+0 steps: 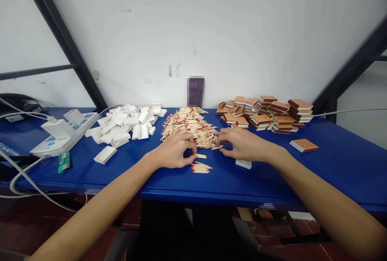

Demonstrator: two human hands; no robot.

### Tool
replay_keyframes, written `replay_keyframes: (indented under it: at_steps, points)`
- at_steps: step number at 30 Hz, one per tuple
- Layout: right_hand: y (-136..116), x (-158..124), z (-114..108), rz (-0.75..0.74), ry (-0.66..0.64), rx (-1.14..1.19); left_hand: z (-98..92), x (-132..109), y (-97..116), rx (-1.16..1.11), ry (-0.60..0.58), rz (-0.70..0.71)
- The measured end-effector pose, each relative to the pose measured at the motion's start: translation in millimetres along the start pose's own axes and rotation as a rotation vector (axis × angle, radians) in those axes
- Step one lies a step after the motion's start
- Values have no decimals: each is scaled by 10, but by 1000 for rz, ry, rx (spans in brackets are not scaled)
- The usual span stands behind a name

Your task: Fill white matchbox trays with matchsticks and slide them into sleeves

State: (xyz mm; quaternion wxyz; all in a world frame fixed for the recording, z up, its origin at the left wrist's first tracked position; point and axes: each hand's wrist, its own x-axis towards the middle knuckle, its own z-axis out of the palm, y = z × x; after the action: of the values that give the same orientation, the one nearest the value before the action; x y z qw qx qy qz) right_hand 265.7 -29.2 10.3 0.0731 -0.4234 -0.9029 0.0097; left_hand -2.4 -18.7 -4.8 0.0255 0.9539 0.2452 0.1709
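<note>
A large heap of red-tipped matches [193, 126] lies on the blue table. At its front left edge my left hand [178, 149] pinches a few matches [200, 156], their pale ends pointing right. Just below them is a small separate bunch of matches [201, 167], laid roughly side by side. My right hand [238, 144] is at the heap's right edge, thumb and fingers curled round some matches [216, 147] there. Beneath that hand a white matchbox tray [243, 164] shows in part; the hand covers the rest.
White matchbox trays [123, 122] are piled left of the heap, with one tray [105, 155] in front. Brown matchboxes [269, 114] are stacked at the right; a single matchbox [304, 145] lies nearer. A power strip [65, 134] with cables and a green packet [64, 162] occupy the left end.
</note>
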Motion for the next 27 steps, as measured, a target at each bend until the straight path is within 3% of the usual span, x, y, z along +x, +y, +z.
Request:
replay_keyframes:
  at_steps: [17,27]
  points:
    - [-85,28,-1,0,-120,210,10,-12,-1,-51,-2,14]
    - [-73,12,-7,-6,-42,158,-7,10,2,16,49,-19]
